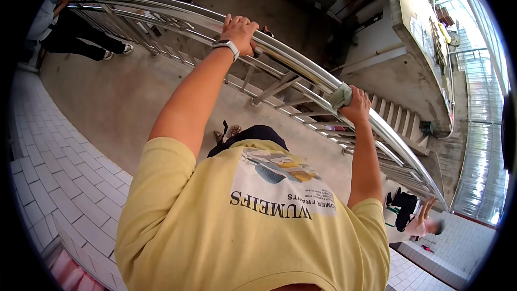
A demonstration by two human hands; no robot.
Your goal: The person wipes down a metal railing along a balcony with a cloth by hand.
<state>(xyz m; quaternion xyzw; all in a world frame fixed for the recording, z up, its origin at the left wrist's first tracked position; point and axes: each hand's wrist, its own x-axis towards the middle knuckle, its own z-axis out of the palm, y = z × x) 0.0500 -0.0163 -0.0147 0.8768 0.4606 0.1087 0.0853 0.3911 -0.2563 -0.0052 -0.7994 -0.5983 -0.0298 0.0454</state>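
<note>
The right hand (356,106) has its fingers bent round a bunched cloth (340,97), which lies against the rail (161,5). The cloth sits at the thumb side, toward the left hand (239,31) along the rail; the right hand is nearer it. The rail's long axis runs crosswise before the body. The left fingers curl over the rail; whether they hold anything more, I cannot tell. Farther off, one person (67,29) stands at the rail's left end, another (413,225) is low by its right end, and stairs (396,118) lie beyond it.
</note>
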